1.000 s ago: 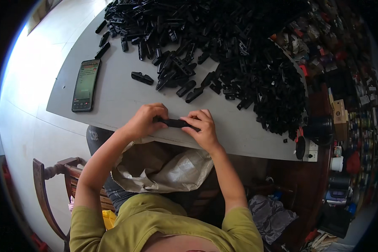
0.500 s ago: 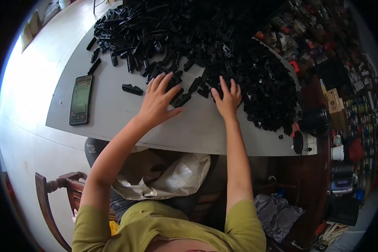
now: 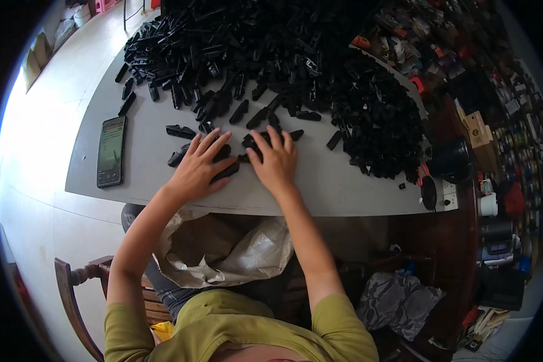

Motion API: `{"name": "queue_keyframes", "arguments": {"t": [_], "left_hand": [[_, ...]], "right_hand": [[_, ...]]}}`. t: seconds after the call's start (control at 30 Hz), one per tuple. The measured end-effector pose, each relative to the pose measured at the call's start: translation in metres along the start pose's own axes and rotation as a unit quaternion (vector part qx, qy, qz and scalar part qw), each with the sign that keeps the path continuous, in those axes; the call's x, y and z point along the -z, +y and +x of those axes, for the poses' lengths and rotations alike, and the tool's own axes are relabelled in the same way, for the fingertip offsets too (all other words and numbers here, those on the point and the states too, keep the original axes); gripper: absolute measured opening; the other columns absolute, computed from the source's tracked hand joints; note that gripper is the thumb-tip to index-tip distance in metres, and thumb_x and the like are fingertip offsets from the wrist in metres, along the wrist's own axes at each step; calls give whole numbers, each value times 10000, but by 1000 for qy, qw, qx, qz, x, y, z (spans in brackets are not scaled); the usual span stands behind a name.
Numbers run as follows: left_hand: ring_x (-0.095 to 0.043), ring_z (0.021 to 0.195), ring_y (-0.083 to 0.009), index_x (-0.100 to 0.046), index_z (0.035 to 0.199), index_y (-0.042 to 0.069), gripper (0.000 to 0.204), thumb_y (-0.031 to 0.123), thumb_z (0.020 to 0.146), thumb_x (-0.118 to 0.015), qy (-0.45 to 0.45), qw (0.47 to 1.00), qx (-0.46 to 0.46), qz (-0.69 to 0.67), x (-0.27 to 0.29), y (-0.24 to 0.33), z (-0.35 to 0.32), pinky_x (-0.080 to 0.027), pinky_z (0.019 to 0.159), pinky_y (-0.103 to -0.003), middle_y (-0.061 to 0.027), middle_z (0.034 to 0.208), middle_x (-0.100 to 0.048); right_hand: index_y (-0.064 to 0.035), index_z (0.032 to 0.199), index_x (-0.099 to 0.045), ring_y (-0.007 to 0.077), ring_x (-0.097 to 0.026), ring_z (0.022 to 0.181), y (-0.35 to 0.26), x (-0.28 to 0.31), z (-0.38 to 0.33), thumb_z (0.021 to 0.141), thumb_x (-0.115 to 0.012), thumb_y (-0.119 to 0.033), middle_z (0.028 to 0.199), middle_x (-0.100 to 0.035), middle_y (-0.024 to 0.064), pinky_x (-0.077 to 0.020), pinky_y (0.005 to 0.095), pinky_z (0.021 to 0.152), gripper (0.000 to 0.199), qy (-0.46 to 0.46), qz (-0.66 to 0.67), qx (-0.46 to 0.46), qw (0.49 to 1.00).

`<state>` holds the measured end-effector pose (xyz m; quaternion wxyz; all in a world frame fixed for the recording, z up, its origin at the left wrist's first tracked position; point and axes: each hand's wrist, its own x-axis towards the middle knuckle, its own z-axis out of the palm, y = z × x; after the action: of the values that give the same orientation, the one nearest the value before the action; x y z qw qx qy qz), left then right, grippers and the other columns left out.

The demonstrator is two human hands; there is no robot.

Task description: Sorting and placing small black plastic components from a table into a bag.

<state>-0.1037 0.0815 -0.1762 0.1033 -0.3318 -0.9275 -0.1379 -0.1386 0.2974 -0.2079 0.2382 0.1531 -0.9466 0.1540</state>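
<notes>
My left hand lies palm down with fingers spread over a few long black plastic pieces near the table's front edge. My right hand is spread the same way to its right. Its fingertips touch more black pieces, and neither hand grips anything. Beyond the hands, a large pile of similar black plastic parts covers the far side of the table. What lies under the palms is hidden.
A heap of smaller black parts sits at the right. A phone with a lit screen lies at the left. Below the table edge a whitish sack hangs open over my lap. A dark round container stands at the right corner.
Both hands have come nearer the front edge and to the left, the right hand farthest. Several black pieces have been drawn away from the pile with them.
</notes>
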Motion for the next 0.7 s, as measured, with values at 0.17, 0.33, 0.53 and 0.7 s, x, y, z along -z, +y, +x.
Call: {"name": "queue_keyframes", "arguments": {"t": [0.17, 0.33, 0.53, 0.7], "left_hand": [[-334, 1343, -330, -645, 1155, 141, 383, 224, 781, -663, 51, 997, -33, 36, -2, 10, -14, -306, 1088, -483, -131, 1485, -344], [-517, 1099, -273, -649, 1065, 91, 315, 145, 757, -604, 118, 992, -44, 25, -7, 20, -35, -428, 912, -363, -97, 1284, -531], [-544, 945, -294, -603, 1011, 81, 369, 120, 672, -744, 70, 989, 31, -130, -6, 32, -28, -447, 806, -390, -95, 1095, -571], [-549, 933, -317, -595, 1025, 67, 385, 149, 691, -769, 36, 979, 27, -197, 1, 31, -36, -454, 802, -395, -106, 1041, -557]], "right_hand": [[-128, 1170, -647, 331, -470, 1185, 1, 14, 11, 896, -607, -236, 1226, -581, 110, -367, 435, 998, 297, 54, 173, -11, 983], [-41, 1018, -665, 269, -585, 1021, 34, 60, -8, 839, -608, -38, 1103, -622, 109, -460, 356, 883, 187, 86, 202, -46, 975], [-39, 954, -646, 285, -617, 880, -5, 56, -42, 771, -623, 36, 1024, -610, 101, -511, 343, 763, 199, -68, 202, 68, 975], [-47, 1026, -641, 240, -627, 852, -11, 51, -47, 788, -643, 32, 983, -608, 84, -515, 344, 750, 251, -93, 163, 71, 980]]}}
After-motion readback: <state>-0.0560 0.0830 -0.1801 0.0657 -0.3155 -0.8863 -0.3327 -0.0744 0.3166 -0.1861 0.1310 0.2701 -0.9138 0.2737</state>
